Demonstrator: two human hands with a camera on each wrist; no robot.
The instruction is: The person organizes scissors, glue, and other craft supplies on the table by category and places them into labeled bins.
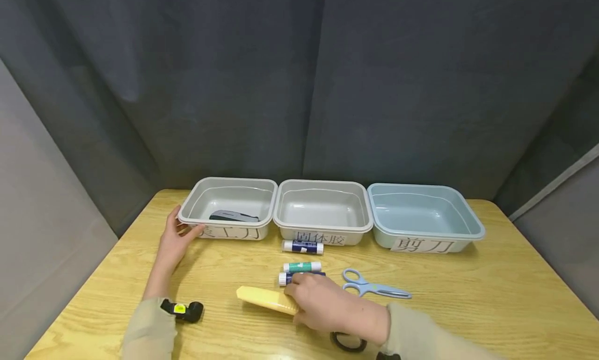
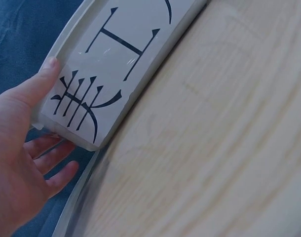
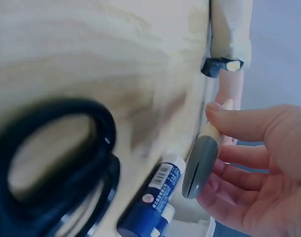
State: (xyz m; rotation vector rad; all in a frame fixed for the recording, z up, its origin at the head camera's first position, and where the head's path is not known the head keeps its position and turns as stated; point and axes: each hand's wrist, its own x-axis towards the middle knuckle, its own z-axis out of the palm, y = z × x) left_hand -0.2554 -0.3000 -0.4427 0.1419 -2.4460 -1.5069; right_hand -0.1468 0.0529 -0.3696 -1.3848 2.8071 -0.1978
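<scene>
My right hand (image 1: 323, 303) holds a yellow utility knife (image 1: 262, 296) low over the table. In the right wrist view the knife's grey end (image 3: 202, 165) shows between thumb and fingers. My left hand (image 1: 173, 243) grips the front left corner of the left grey bin (image 1: 243, 193). Its thumb lies on the labelled front, as the left wrist view shows. A grey and black utility knife (image 1: 234, 216) lies inside that bin. Close by the right hand are a blue glue stick (image 1: 287, 279), partly covered by it, and a green glue stick (image 1: 301, 267).
A middle grey bin (image 1: 323, 191) and a blue bin (image 1: 416, 196) stand in the row. Another blue glue stick (image 1: 302, 247) lies before the middle bin. Light blue scissors (image 1: 374, 288) lie to the right. Black scissors (image 3: 108, 123) are near the right wrist, mostly hidden in the head view.
</scene>
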